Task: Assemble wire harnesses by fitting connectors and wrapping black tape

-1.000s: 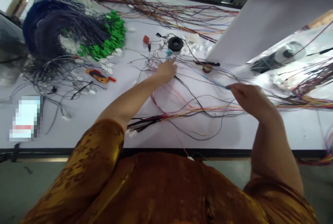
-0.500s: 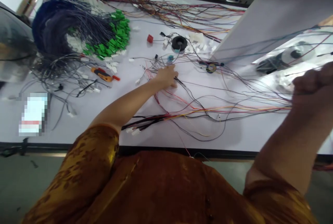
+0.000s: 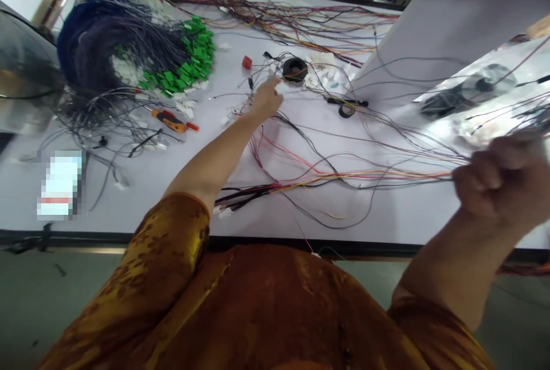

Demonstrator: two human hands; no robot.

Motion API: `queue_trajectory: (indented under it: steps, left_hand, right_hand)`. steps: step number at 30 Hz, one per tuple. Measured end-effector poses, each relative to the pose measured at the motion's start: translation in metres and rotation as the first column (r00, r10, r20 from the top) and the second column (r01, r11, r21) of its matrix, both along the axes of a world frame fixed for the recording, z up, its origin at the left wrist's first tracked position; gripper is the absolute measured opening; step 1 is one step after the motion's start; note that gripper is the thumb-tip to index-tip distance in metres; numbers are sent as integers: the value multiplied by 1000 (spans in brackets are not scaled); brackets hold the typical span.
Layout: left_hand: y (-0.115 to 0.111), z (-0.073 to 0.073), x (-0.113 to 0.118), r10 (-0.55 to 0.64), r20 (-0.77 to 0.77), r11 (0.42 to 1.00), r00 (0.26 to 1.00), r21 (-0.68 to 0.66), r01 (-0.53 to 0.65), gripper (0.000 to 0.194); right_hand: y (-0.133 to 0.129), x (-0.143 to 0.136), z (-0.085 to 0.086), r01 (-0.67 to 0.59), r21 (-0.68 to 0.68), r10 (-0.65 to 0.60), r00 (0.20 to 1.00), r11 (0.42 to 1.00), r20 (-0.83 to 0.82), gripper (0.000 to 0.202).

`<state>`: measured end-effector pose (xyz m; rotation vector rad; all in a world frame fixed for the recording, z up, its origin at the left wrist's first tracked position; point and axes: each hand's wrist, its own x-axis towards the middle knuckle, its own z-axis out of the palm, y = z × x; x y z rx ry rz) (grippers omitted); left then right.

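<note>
My left hand [image 3: 265,99] reaches far over the white table [image 3: 180,209] among loose thin wires, fingertips beside a black tape roll [image 3: 294,69] and small white connectors [image 3: 320,75]. Whether it grips a wire I cannot tell. My right hand [image 3: 501,182] is a closed fist at the right, pulling a bundle of thin wires [image 3: 387,174] taut across the table. A thicker red, yellow and black harness [image 3: 258,191] lies near the front edge.
A large coil of blue wires [image 3: 92,52] with green connectors [image 3: 191,58] lies at the back left. An orange-handled tool [image 3: 169,121], a red block [image 3: 246,62] and another small tape roll [image 3: 346,109] sit nearby. A white board [image 3: 429,26] leans at the right.
My right hand pulled the wires from the table's middle far out to the right, closed as a fist. My left hand moved farther back toward the black tape roll.
</note>
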<state>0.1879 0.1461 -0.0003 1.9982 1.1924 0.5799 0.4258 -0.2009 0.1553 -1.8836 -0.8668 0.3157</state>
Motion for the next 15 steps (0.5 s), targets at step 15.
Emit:
queue_trajectory:
  steps: [15]
  left_hand:
    - [-2,28,-20,-72,-224,996,972,29,81,24]
  right_hand:
    - [-40,8,-8,34,522,234,867,852,-440,24]
